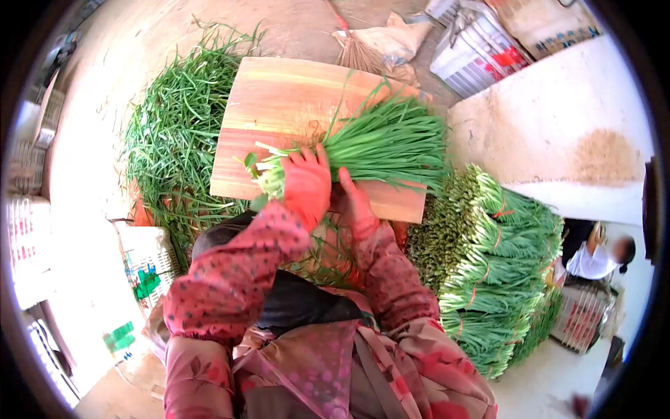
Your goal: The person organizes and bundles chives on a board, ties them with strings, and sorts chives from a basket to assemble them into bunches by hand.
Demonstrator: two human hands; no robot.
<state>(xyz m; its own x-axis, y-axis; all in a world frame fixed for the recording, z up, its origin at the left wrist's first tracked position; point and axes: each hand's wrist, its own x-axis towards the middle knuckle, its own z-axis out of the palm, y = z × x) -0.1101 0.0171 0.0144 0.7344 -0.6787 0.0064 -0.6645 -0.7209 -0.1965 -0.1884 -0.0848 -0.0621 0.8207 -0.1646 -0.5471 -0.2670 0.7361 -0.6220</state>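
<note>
Greens (394, 143) lie across the wooden board (269, 91), with my left hand (307, 183) gripping their stalk ends. My right hand (356, 204) is at their near edge; whether it grips, I can't tell.

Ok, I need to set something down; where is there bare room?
The board is bare at its upper left, between the loose greens and the bunch; so is the white slab above the tied bundles. Crowded: around left hand and right hand.
</note>
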